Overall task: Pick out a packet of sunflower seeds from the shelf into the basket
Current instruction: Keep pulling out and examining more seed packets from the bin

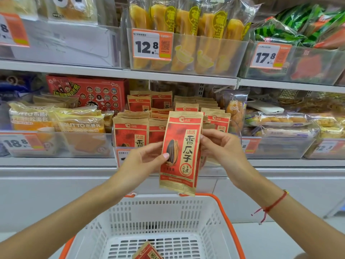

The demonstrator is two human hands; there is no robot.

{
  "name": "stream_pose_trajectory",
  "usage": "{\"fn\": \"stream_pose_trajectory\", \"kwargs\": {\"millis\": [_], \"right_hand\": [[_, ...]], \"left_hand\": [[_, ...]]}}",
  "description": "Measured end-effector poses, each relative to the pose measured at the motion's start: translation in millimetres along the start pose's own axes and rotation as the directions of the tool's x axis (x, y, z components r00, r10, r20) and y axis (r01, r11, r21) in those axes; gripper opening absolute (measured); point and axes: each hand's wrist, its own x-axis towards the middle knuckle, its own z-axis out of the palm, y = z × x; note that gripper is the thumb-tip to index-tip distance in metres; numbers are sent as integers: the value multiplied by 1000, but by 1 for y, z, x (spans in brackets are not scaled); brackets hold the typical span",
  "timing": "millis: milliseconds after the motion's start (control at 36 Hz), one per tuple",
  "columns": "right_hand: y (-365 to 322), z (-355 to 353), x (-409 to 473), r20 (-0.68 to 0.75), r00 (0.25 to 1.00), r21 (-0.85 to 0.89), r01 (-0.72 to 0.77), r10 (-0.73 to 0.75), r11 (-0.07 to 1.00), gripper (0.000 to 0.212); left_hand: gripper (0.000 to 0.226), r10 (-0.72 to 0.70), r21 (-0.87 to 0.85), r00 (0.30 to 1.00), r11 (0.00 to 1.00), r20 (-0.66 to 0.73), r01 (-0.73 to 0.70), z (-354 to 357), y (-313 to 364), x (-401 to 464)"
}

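A red and tan packet of sunflower seeds (182, 152) is held upright in front of the middle shelf, above the white basket (214, 217). My left hand (143, 161) pinches its left edge, thumb on the front by the printed seed. My right hand (220, 146) grips its right edge with curled fingers. More of the same packets (130, 129) stand in rows in a clear bin behind. Another such packet (147, 252) lies on the basket floor at the bottom of the view.
The basket has an orange rim and handle (224, 208). Bread packs (56, 122) fill the bin to the left, pastry packs (280, 122) the bins to the right. The upper shelf holds yellow cake sticks (186, 34) behind a 12.8 price tag.
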Motion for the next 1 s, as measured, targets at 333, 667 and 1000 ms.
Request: {"fn": "stream_pose_trajectory", "kwargs": {"millis": [333, 667, 1000], "right_hand": [[-18, 17, -14, 159, 987, 22, 29, -32, 999, 23], [-4, 2, -5, 471, 860, -61, -189, 195, 980, 72], [-9, 26, -14, -123, 986, -222, -141, 116, 965, 91]], "left_hand": [[77, -45, 69, 998, 996, -45, 48, 9, 11, -11], [62, 27, -35, 981, 999, 194, -21, 6, 15, -14], [42, 186, 41, 975, 982, -122, -182, 14, 16, -11]]}}
